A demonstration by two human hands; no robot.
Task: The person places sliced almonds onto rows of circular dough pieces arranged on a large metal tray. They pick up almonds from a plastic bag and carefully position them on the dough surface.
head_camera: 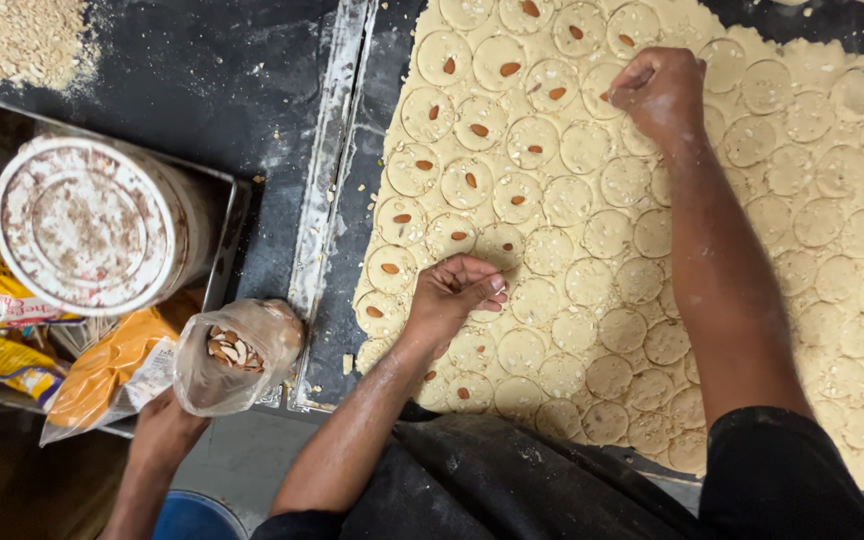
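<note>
A wide sheet of pale dough (752,230) is scored into several rounds. The rounds on its left part each carry a brown almond (470,181). My left hand (452,290) rests on the dough near its lower left, fingers curled together beside a round with an almond (505,247). My right hand (660,90) reaches to the far part of the sheet, its fingers bunched and pressing on a bare round. Whether either hand hides an almond is not visible.
Another person's hand (162,432) at the lower left holds a clear bag of almonds (235,352). A metal tray (237,190) holds a floury white tub (87,225) and orange packets (102,365). A metal strip (327,150) borders the dough; crumbs (27,35) lie top left.
</note>
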